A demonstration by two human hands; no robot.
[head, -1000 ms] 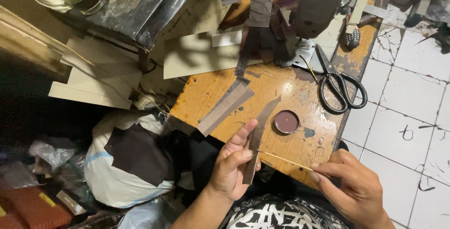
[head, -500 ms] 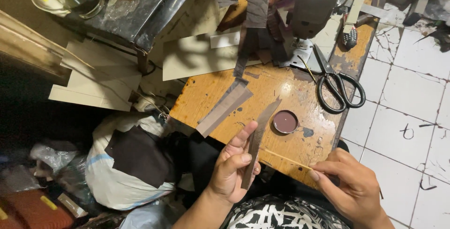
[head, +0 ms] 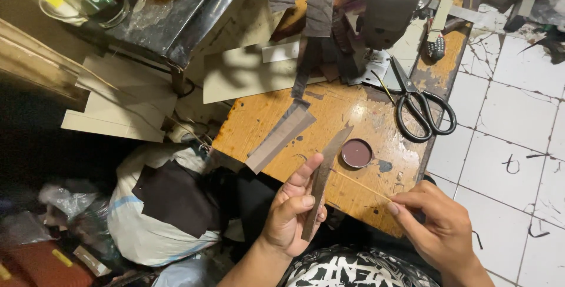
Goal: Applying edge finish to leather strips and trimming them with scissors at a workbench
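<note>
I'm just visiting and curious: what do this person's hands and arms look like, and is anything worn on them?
Both the left hand and the right hand are bare: no gloves, rings or watch show. The forearms in view are uncovered, with no sleeves reaching them. Below them lies a black-and-white patterned garment.

two hands (head: 291, 213), one scissors (head: 421, 107), one round tin lid (head: 356, 153), two loose strips (head: 281, 137).

Small craft workshop: worn wooden bench (head: 265, 122), black scissors (head: 421, 107), cut strips (head: 281, 137), round glue tin (head: 356, 153), card sheets (head: 123, 104), scrap bag (head: 147, 222), tiled floor (head: 518, 116).
</note>
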